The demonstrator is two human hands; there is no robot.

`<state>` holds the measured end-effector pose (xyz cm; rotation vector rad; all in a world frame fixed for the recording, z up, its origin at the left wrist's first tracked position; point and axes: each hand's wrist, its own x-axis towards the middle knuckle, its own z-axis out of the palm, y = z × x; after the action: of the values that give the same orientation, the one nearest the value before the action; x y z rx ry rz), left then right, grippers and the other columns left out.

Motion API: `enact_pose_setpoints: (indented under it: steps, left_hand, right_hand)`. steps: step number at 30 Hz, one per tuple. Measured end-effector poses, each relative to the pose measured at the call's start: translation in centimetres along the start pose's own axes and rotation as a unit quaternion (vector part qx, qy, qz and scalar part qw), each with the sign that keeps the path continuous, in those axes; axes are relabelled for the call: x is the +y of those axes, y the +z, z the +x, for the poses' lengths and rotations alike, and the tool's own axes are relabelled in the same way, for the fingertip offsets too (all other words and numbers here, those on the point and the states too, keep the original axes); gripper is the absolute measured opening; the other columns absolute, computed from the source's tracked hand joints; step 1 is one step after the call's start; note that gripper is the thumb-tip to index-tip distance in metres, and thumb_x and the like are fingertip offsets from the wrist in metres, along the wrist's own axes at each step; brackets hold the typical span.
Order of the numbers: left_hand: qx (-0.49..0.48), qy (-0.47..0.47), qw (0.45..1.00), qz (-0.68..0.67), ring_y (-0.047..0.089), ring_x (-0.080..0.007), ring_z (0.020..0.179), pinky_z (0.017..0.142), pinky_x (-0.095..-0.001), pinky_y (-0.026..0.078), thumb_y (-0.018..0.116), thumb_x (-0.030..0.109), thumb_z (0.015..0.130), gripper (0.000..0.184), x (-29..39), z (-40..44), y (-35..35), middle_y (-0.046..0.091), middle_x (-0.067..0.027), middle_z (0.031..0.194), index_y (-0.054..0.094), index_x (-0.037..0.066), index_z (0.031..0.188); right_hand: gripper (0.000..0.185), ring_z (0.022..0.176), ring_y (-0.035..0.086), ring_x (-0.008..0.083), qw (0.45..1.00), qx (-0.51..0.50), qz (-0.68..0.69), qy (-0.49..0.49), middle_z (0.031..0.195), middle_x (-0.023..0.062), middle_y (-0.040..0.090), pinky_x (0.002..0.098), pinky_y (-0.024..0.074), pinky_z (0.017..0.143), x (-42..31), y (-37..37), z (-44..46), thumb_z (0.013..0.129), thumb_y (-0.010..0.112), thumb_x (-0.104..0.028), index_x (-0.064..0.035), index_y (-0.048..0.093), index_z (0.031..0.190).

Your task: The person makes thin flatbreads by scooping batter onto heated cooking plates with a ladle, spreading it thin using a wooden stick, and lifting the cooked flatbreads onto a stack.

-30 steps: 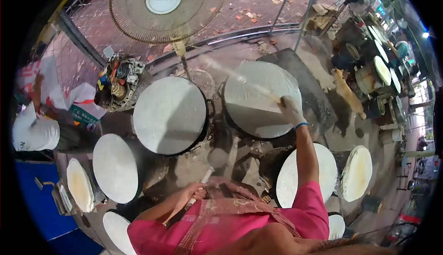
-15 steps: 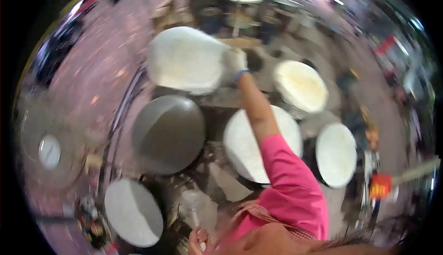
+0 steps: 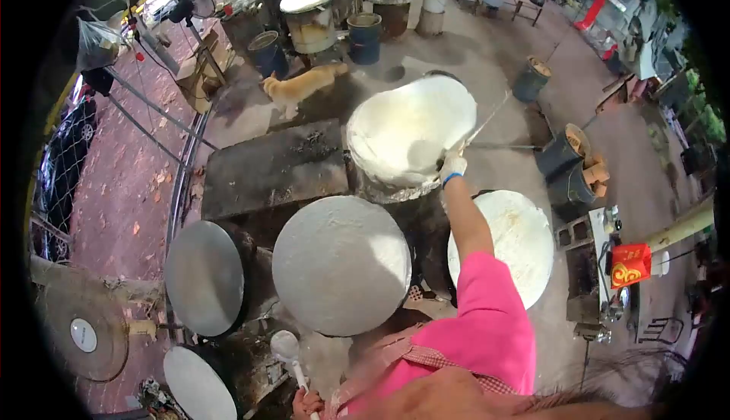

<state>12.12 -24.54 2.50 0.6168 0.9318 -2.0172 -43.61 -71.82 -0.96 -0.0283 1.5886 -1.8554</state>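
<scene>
My left hand (image 3: 308,403) grips the handle of a ladle (image 3: 284,346) with a round, pale bowl, held low at the front. My right hand (image 3: 454,165), in a whitish glove with a blue band at the wrist, reaches far forward. Its fingers are closed around a thin stick (image 3: 487,120) that points up and right. The hand is at the right edge of a pile of thin white round sheets (image 3: 403,135), whose top sheet lies unevenly. Below it is a round griddle coated white (image 3: 342,264); another griddle with a white layer (image 3: 521,249) lies partly behind my right arm.
More round griddles (image 3: 204,278) stand at the left, one white-covered (image 3: 199,386). A dark flat slab (image 3: 274,169) adjoins the pile. An orange-furred animal (image 3: 304,87) stands beyond. Buckets (image 3: 563,154), a red bag (image 3: 630,265), a fan (image 3: 84,335) and covered drums (image 3: 310,28) surround the area.
The view has turned and steadied. A large white sheet, hanging left of my right hand earlier, now lies on the pile. The ladle stays in my left hand.
</scene>
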Motion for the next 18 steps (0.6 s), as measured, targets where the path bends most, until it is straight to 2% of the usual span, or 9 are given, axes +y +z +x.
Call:
enact_pose_setpoints:
  steps: [3,4,5,8,11,13,14,15,18]
  left_hand:
    - [-0.010,0.007,1.000,-0.007,0.035,-0.0128,0.043,0.044,-0.0256,0.030,0.044,0.035,0.087,0.036,-1.8,-0.6,0.6,0.035,0.0014,0.050,0.034,0.014,0.060]
    - [-0.016,0.007,1.000,-0.010,0.035,-0.0129,0.044,0.044,-0.0258,0.030,0.044,0.036,0.087,0.036,-2.3,-1.0,0.5,0.035,0.0014,0.050,0.034,0.015,0.060]
    - [-0.024,0.006,1.000,-0.013,0.035,-0.0130,0.044,0.045,-0.0259,0.031,0.044,0.036,0.087,0.036,-2.6,-1.3,0.6,0.035,0.0014,0.050,0.034,0.015,0.060]
    - [-0.050,-0.006,0.998,-0.022,0.037,-0.0134,0.045,0.046,-0.0264,0.031,0.044,0.038,0.087,0.037,-3.6,-2.7,-0.5,0.036,0.0014,0.051,0.034,0.015,0.060]
    - [-0.077,-0.033,0.996,-0.025,0.038,-0.0137,0.046,0.048,-0.0269,0.032,0.044,0.039,0.087,0.038,-4.2,-4.4,-2.3,0.037,0.0014,0.051,0.033,0.016,0.060]
    - [-0.073,-0.016,0.996,-0.049,0.036,-0.0133,0.046,0.046,-0.0271,0.031,0.044,0.041,0.087,0.039,-5.0,-5.2,-2.6,0.035,0.0018,0.051,0.034,0.016,0.060]
    - [-0.066,-0.013,0.996,-0.059,0.036,-0.0132,0.045,0.045,-0.0271,0.031,0.043,0.042,0.087,0.039,-5.3,-5.4,-2.7,0.035,0.0020,0.050,0.034,0.015,0.061]
    - [-0.058,-0.012,0.996,-0.067,0.035,-0.0130,0.045,0.044,-0.0272,0.030,0.043,0.043,0.087,0.039,-5.4,-5.6,-3.0,0.034,0.0022,0.050,0.034,0.015,0.061]
    - [-0.052,-0.037,0.998,0.029,0.035,-0.0128,0.045,0.040,-0.0270,0.031,0.040,0.032,0.090,0.033,-2.4,-6.3,-7.1,0.034,-0.0017,0.054,0.036,0.010,0.066]
  right_hand:
    - [0.017,0.048,0.050,0.0203,0.997,0.063,0.036,-0.037,0.063,0.0118,0.053,0.0359,0.0399,0.042,8.7,-1.7,5.6,0.074,0.057,-0.010,0.0032,0.055,0.084]
    - [0.024,0.050,0.050,0.0212,0.998,0.050,0.048,0.012,0.067,0.0111,0.054,0.0371,0.0419,0.044,5.3,-1.2,0.5,0.073,0.055,-0.008,0.0033,0.054,0.095]
    - [0.040,0.055,0.052,0.0228,0.996,0.050,0.031,-0.073,0.078,0.0112,0.056,0.0384,0.0444,0.047,8.5,-1.2,2.4,0.073,0.052,-0.004,-0.0007,0.048,0.113]
    - [0.037,0.077,0.054,0.0223,0.986,0.036,0.116,-0.111,0.092,0.0134,0.057,0.0346,0.0464,0.070,4.6,1.3,-5.8,0.071,0.049,-0.003,0.0046,0.052,0.107]
    - [0.037,0.073,0.055,0.0240,0.995,-0.046,-0.083,-0.024,0.092,0.0174,0.059,0.0353,0.0461,0.067,5.4,1.4,-7.8,0.075,0.056,-0.016,0.0082,0.053,0.102]
    - [0.043,0.069,0.059,0.0246,0.937,-0.097,-0.319,-0.107,0.078,0.0185,0.064,0.0352,0.0462,0.063,9.3,0.8,-5.4,0.075,0.057,-0.035,0.0074,0.061,0.084]
    - [0.045,0.068,0.060,0.0264,0.906,-0.147,-0.374,-0.131,0.073,0.0188,0.064,0.0364,0.0460,0.061,4.5,-1.0,-11.8,0.072,0.060,-0.037,0.0079,0.062,0.081]
    - [0.046,0.067,0.060,0.0271,0.945,-0.151,-0.288,-0.029,0.072,0.0196,0.063,0.0365,0.0458,0.060,6.3,-1.7,-11.0,0.068,0.064,-0.037,0.0072,0.062,0.082]
    - [0.047,0.074,0.060,0.0256,0.914,-0.191,-0.324,-0.151,0.079,0.0193,0.063,0.0338,0.0450,0.064,1.6,-9.5,-20.6,0.070,0.066,-0.033,0.0072,0.058,0.092]
